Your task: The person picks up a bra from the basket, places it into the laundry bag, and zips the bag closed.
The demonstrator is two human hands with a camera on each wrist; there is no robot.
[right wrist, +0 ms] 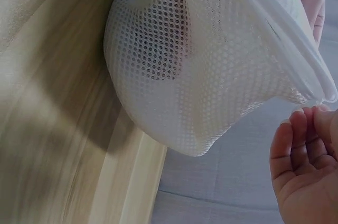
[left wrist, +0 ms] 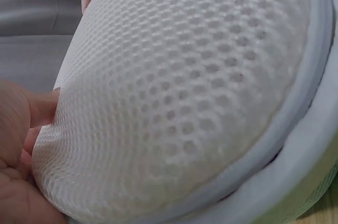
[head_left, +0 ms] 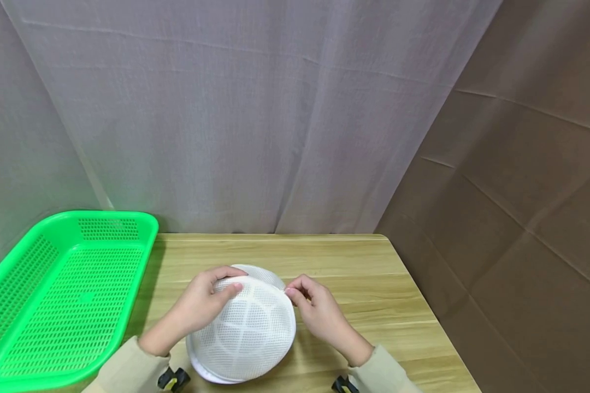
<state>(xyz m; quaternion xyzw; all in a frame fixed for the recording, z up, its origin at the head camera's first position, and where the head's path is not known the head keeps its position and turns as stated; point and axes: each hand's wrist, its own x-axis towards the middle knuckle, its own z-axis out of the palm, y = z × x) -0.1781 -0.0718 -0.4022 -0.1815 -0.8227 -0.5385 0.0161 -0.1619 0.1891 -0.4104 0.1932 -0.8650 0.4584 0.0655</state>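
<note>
A white mesh laundry bag point(head_left: 248, 333), round with a pale rim, is held up over the wooden table. My left hand point(head_left: 201, 303) grips its upper left edge, the thumb lying on the near mesh face and the other fingers behind it. At the upper right rim, the thumb and fingertips of my right hand point(head_left: 319, 311) pinch a small part at the bag's edge. In the right wrist view, a zip-like seam point(right wrist: 288, 36) runs down the rim to those fingertips. Whether they hold a zip pull is too small to tell.
A green plastic basket point(head_left: 149, 229) with slotted walls stands on the left, beside the wooden tabletop point(head_left: 364, 256). Grey cloth point(head_left: 236, 136) hangs behind the table, and a brown panel point(head_left: 511, 218) rises along the right side.
</note>
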